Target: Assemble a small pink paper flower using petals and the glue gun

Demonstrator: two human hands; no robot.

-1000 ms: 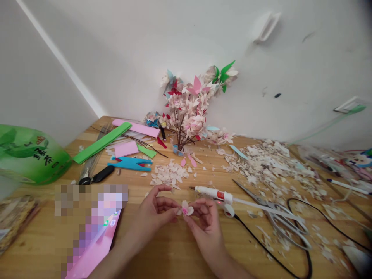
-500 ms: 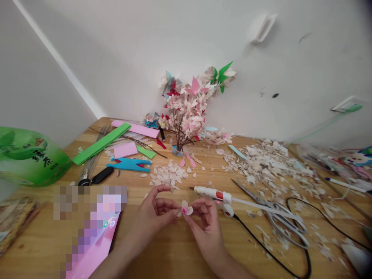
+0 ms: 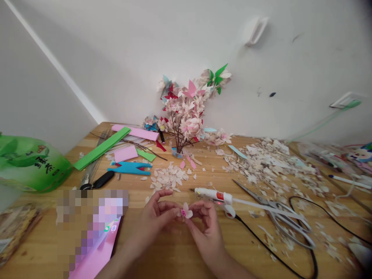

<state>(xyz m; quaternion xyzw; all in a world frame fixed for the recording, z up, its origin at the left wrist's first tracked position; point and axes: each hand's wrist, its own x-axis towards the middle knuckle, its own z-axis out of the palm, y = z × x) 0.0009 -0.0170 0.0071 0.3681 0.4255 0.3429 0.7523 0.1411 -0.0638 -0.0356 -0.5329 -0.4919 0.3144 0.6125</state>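
Between my two hands is a small handmade flower [image 3: 186,211] with pale petals and a pink centre. My left hand [image 3: 161,215] pinches at its left side, thumb and forefinger together on a petal. On the other side, my right hand [image 3: 205,223] grips the flower from below between thumb and curled fingers; its stem, if any, is hidden. Just beyond the hands lies a heap of loose pale petals [image 3: 170,176]. A white glue gun [image 3: 213,195] with a glue stick in it rests right of them, its red light on.
Grey scissors [image 3: 273,209] lie at right, beside a black cable [image 3: 261,242]. Behind them spreads a pile of petal scraps [image 3: 261,162]. A flower bouquet [image 3: 190,112] stands at the wall. Left are coloured paper strips [image 3: 101,149], a green bag [image 3: 31,164] and a phone [image 3: 95,248].
The view has shifted slightly. Both hands keep hold of the flower, which is turned a little, with its petals showing more fully.
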